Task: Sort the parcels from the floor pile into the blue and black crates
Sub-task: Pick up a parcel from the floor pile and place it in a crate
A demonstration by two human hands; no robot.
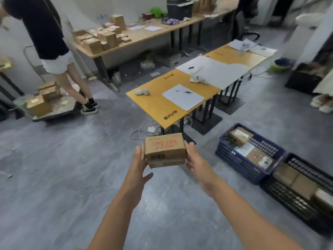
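I hold two stacked brown cardboard parcels (164,150) in front of me, above the grey floor; the upper one has red print on top. My left hand (139,161) presses their left side and my right hand (193,157) presses their right side. The blue crate (232,156) stands on the floor to the right with several parcels inside. The black crate (288,201) sits right beside it, nearer the lower right, also holding brown parcels. The floor pile of parcels (40,103) lies far left on a flat trolley.
A yellow table (156,105) with paper sheets and a pen stands just beyond the parcels. Cables (142,130) trail on the floor under it. A person (59,56) stands at the left by the pile. A long desk (137,39) with many boxes lines the back wall.
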